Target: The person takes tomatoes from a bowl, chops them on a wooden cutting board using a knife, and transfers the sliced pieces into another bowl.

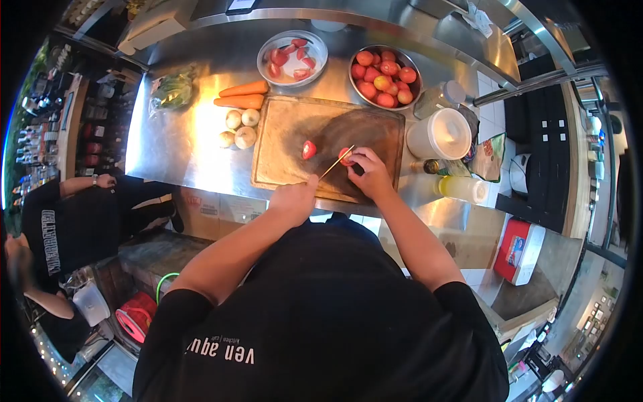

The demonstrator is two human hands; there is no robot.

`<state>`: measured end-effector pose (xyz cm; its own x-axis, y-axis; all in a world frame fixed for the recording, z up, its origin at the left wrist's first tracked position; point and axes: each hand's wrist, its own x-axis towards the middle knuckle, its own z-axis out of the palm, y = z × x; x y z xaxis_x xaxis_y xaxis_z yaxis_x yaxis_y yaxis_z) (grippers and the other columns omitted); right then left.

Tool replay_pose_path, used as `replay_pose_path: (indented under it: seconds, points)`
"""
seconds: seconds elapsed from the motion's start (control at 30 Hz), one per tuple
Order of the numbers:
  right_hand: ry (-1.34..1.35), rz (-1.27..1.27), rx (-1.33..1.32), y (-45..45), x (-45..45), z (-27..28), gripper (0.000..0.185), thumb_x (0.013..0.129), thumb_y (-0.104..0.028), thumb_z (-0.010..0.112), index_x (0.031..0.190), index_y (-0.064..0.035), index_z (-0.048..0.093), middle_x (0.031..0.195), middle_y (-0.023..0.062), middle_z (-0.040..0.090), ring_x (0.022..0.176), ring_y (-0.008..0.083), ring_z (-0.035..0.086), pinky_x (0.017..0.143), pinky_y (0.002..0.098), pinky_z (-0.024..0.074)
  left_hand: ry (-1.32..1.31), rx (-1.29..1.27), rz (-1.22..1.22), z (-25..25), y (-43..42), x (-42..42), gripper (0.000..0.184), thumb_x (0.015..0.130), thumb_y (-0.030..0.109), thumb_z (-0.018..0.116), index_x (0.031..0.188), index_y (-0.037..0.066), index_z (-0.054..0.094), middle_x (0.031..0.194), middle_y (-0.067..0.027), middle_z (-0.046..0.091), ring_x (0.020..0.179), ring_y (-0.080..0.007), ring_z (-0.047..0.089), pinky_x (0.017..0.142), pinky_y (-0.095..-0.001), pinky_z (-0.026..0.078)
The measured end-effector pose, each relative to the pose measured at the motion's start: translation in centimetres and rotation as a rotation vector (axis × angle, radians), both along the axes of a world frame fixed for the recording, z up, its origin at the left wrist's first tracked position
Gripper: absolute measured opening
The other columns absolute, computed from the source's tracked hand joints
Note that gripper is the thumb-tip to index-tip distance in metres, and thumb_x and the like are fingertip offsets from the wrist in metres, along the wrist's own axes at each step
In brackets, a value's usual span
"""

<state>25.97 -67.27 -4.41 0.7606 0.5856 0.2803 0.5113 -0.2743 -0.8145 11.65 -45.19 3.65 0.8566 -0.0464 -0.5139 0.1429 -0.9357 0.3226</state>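
Knife [337,162]: thin, straight blade, slanting over the cutting board [284,127] just right of its middle, tip toward its far-right corner.
Tomato [345,161]: red, partly hidden, right of the cutting board's middle, blade crossing it; cut depth unclear.

White lettering on a black shirt
Upside down in view, the white print [221,353] on the wearer's black shirt [328,301] reads "ven aqui" (its last letter is faint), with "kitchen" and a shorter, blurred word in tiny type. Block capitals [49,242] run along another person's dark shirt [84,224], too unclear to read; so are the label [516,251] on the red-and-white cooler [529,258] and the markings on the cardboard boxes [231,208].
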Motion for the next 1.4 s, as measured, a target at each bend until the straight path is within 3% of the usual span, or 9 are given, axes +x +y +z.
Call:
replay_pose_path:
  seconds: [0.47,0.57,0.67,0.83,0.93,1.0,1.1,1.27,1.4]
  points:
    - [-0.025,0.040,-0.078,-0.3,0.2,-0.9,0.022,0.082,-0.002,0.084,0.102,-0.0059,0.078,0.111,0.0112,0.072,0.106,0.0331,0.073,0.094,0.0435,0.0600,0.078,0.034,-0.028,-2.5,-2.5,3.9,0.029,0.107,0.020,0.056,0.131,0.003,0.052,0.105,-0.0238,0.080,0.101,-0.0458,0.079,0.086,-0.0587,0.061]
    - [0.131,0.037,-0.074,-0.7,0.0,-0.9,0.023,0.081,-0.002,0.085,0.102,-0.0053,0.077,0.118,0.0113,0.070,0.104,0.0331,0.073,0.095,0.0422,0.0600,0.050,-0.002,0.008,-3.6,-1.4,1.8,0.032,0.106,0.021,0.058,0.132,0.003,0.051,0.104,-0.0256,0.079,0.101,-0.0466,0.078,0.087,-0.0609,0.060]
    - [0.103,0.037,-0.084,-0.7,0.2,-1.4,0.034,0.080,-0.003,0.086,0.112,-0.0058,0.073,0.126,0.0132,0.067,0.112,0.0349,0.071,0.099,0.0427,0.0588,0.051,-0.044,0.015,-3.2,1.2,-2.1,0.034,0.105,0.022,0.059,0.132,0.003,0.051,0.102,-0.0266,0.079,0.098,-0.0477,0.078,0.086,-0.0621,0.060]
    - [-0.132,0.039,-0.216,2.1,-0.1,3.1,0.057,0.079,0.002,0.077,0.135,-0.0078,0.066,0.139,0.0179,0.064,0.133,0.0409,0.061,0.113,0.0497,0.0517,0.086,-0.019,-0.008,-0.3,3.8,-5.9,0.037,0.105,0.023,0.061,0.133,0.002,0.052,0.102,-0.0259,0.079,0.096,-0.0487,0.077,0.085,-0.0618,0.059]
    - [-0.039,0.189,-0.119,4.9,1.2,2.3,0.060,0.082,0.005,0.073,0.140,-0.0068,0.064,0.149,0.0180,0.063,0.136,0.0427,0.062,0.118,0.0491,0.0496,0.068,-0.031,0.053,-0.1,4.6,-6.5,0.039,0.105,0.024,0.062,0.136,0.002,0.052,0.103,-0.0281,0.078,0.098,-0.0511,0.076,0.087,-0.0622,0.059]
    - [-0.033,0.264,-0.105,6.3,1.9,2.1,0.060,0.080,0.007,0.071,0.138,-0.0067,0.066,0.148,0.0176,0.065,0.137,0.0423,0.062,0.118,0.0492,0.0498,-0.092,-0.108,0.196,-0.8,5.2,-6.8,0.040,0.105,0.025,0.062,0.135,0.001,0.051,0.094,-0.0299,0.077,0.093,-0.0543,0.075,0.084,-0.0655,0.058]
    - [-0.108,0.371,-0.128,7.3,2.5,0.1,0.053,0.081,0.009,0.071,0.132,-0.0061,0.071,0.144,0.0157,0.071,0.131,0.0410,0.067,0.112,0.0472,0.0548,-0.103,-0.093,0.305,-1.0,5.6,-6.1,0.038,0.105,0.024,0.061,0.133,0.000,0.052,0.092,-0.0309,0.076,0.092,-0.0557,0.074,0.083,-0.0666,0.058]
    - [-0.030,0.298,-0.147,7.3,2.0,-0.3,0.027,0.089,-0.006,0.085,0.116,-0.0071,0.079,0.125,0.0121,0.074,0.113,0.0342,0.074,0.096,0.0401,0.0612,-0.078,-0.078,0.339,-0.4,5.3,-5.1,0.038,0.106,0.024,0.059,0.133,-0.001,0.052,0.095,-0.0294,0.077,0.093,-0.0524,0.076,0.083,-0.0642,0.059]
    - [-0.033,0.235,-0.135,7.7,1.0,-0.5,0.022,0.090,-0.009,0.087,0.111,-0.0072,0.081,0.117,0.0112,0.073,0.109,0.0327,0.074,0.095,0.0402,0.0610,-0.117,-0.097,0.269,-1.2,4.7,-4.6,0.033,0.106,0.022,0.059,0.128,-0.001,0.050,0.094,-0.0293,0.076,0.090,-0.0537,0.074,0.081,-0.0667,0.057]
